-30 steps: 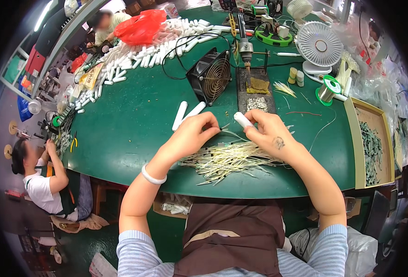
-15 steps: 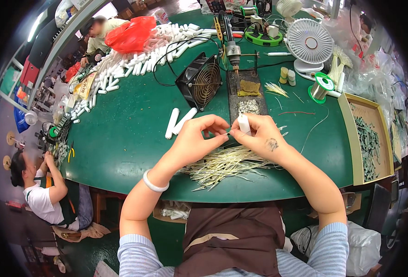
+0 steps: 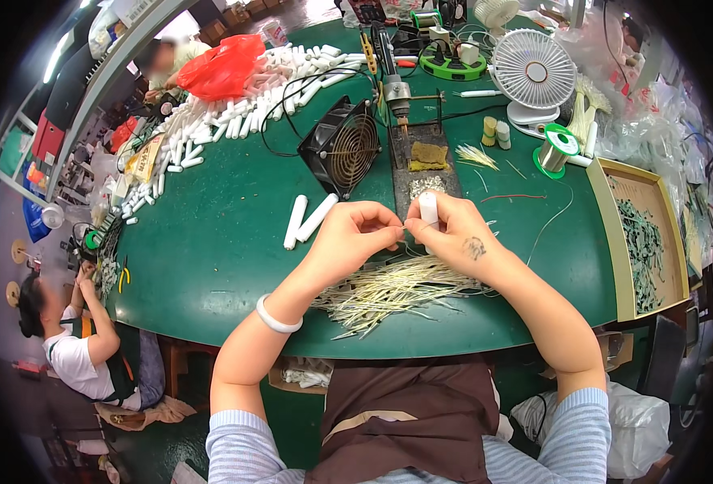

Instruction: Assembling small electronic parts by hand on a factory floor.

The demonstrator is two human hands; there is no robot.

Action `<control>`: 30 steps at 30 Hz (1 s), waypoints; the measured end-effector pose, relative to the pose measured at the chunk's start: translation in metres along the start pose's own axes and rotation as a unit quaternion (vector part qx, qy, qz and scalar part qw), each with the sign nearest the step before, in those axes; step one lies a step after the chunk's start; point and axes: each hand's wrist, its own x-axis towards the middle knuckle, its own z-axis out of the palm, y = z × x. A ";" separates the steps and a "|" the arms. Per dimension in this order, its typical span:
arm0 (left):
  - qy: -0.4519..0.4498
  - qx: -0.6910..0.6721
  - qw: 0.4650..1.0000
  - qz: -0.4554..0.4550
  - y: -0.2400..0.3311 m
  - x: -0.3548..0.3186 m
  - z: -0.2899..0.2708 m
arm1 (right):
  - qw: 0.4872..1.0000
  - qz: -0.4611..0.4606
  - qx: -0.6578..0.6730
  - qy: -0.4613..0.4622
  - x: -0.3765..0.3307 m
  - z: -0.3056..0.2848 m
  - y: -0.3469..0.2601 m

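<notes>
Wire pile (image 3: 397,290) on table (image 3: 211,266) under hands; fan (image 3: 342,147) behind; tray (image 3: 639,242) far rt.

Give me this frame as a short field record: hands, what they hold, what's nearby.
left hand: pinching a thin wire end, close to the right hand
right hand: holding a white tube upright
wire pile: pale strands on the table, under both hands
loose tubes: two, left of the left hand
black fan: standing behind the hands
white fan: far right
tray: right table edge, holds green parts
tube heap: far left
</notes>
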 end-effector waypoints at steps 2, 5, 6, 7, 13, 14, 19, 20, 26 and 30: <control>-0.003 -0.031 0.999 -0.035 0.001 0.000 -0.002 | 1.000 -0.001 -0.010 0.003 0.004 -0.010 0.005; 0.018 -0.023 0.999 -0.018 0.002 0.001 0.000 | 1.000 0.006 -0.016 -0.001 0.006 -0.016 0.003; 0.017 -0.023 0.999 -0.017 0.000 0.002 0.000 | 1.000 0.011 -0.010 -0.008 0.007 -0.017 0.002; 0.021 -0.049 0.998 -0.014 -0.003 0.003 0.001 | 1.000 0.005 -0.015 -0.021 0.007 -0.016 0.004; 0.023 -0.102 0.994 -0.015 -0.004 0.012 -0.002 | 0.997 0.043 -0.009 -0.066 0.007 -0.020 0.001; 0.032 -0.104 0.994 0.003 -0.006 0.014 -0.002 | 0.996 0.053 -0.006 -0.076 0.007 -0.021 0.001; 0.027 -0.125 0.992 -0.017 -0.009 0.028 -0.002 | 0.988 0.085 0.120 -0.056 0.009 -0.015 0.006; 0.026 -0.141 0.990 -0.013 -0.011 0.032 -0.001 | 0.983 0.104 0.139 -0.058 0.009 -0.016 0.005; 0.026 -0.237 0.968 -0.074 -0.010 0.042 0.002 | 0.976 0.106 0.173 -0.077 0.014 -0.019 0.014; 0.019 -0.250 0.962 -0.106 -0.010 0.048 0.003 | 0.972 0.106 0.195 -0.077 0.016 -0.020 0.023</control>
